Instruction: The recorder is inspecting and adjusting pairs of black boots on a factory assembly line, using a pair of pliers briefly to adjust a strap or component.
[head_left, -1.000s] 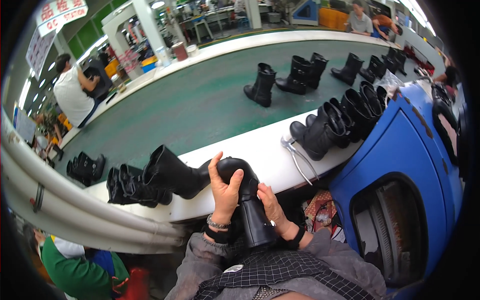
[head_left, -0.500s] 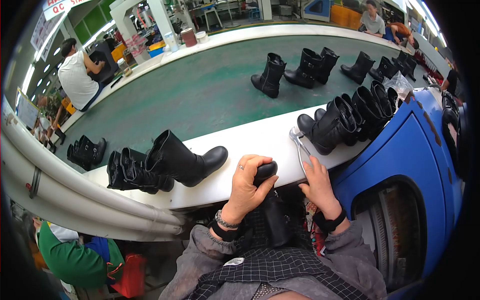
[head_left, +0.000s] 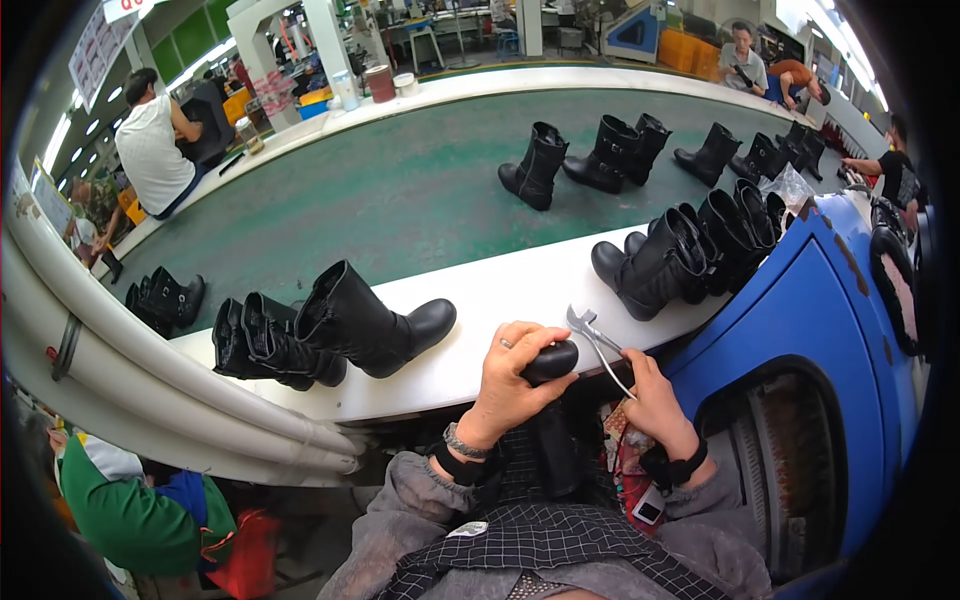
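Note:
My left hand (head_left: 508, 388) is wrapped round the rounded toe of a black boot (head_left: 552, 364), its shaft hanging down in front of my checked apron. A little to the right, my right hand (head_left: 656, 402) grips the handles of silver metal pliers (head_left: 600, 343). The plier head points up and to the left, over the white bench edge, near the boot toe but apart from it. My right fingers are closed around the handles. Much of the held boot is hidden by my left hand.
On the white bench (head_left: 500, 290), a tall black boot (head_left: 375, 325) and others stand left; several more boots (head_left: 655, 265) stand right. Beyond runs a green conveyor belt (head_left: 380, 170) carrying boots. A blue machine (head_left: 770, 310) is at right, thick pale pipes (head_left: 190, 370) at left. Other people sit across.
My right hand has lifted the pliers off the bench and drawn them nearer me. My left hand with the boot toe has shifted slightly right and down. The view has tilted a little.

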